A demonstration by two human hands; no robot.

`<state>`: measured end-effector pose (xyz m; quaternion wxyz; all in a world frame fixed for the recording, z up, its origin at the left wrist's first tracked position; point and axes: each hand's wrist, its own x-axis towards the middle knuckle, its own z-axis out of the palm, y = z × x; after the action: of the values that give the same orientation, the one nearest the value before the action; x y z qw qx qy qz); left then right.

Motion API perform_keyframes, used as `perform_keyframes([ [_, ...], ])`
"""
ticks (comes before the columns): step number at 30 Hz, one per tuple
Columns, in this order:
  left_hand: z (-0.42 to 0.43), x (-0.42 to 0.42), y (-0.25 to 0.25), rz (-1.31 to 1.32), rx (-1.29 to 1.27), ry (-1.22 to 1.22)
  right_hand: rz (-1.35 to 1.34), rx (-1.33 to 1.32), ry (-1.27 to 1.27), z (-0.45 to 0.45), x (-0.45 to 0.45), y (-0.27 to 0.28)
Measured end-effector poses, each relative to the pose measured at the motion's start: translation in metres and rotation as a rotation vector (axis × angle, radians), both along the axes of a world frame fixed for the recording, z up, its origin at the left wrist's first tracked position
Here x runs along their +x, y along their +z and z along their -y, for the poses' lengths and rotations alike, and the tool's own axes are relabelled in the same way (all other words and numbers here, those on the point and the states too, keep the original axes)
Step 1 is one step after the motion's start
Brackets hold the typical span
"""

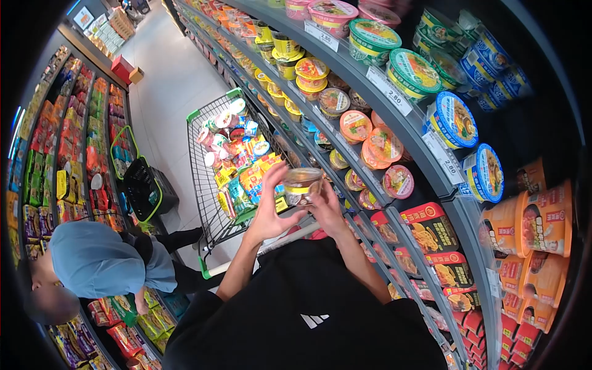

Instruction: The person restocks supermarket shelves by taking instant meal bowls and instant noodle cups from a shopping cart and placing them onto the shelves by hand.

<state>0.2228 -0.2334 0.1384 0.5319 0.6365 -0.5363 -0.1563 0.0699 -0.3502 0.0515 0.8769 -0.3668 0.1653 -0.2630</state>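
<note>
While a person in a blue shirt is at the left shelves, a black wire cart of colourful packets lies beyond the left hand, which curves wide beside a round, clear-lidded cup; the right hand holds the cup, left of grey shelves of tubs.

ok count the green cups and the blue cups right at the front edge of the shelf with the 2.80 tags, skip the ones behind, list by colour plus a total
green cups: 2
blue cups: 2
total: 4
</note>
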Motion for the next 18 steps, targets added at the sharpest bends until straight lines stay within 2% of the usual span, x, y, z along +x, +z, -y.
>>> perform_keyframes([
  [2,0.012,-0.007,-0.005,-0.258,0.014,0.016,0.075,0.037,-0.012,0.008,-0.005,0.002],
  [6,0.035,-0.017,0.003,-0.393,0.174,0.016,0.089,0.013,-0.024,0.023,-0.012,0.013],
  [7,0.04,-0.02,0.0,-0.413,0.147,0.005,0.095,0.015,-0.021,0.027,-0.014,0.013],
  [18,0.067,-0.044,0.0,-0.11,0.089,0.145,0.067,-0.05,0.002,0.058,-0.037,0.016],
])
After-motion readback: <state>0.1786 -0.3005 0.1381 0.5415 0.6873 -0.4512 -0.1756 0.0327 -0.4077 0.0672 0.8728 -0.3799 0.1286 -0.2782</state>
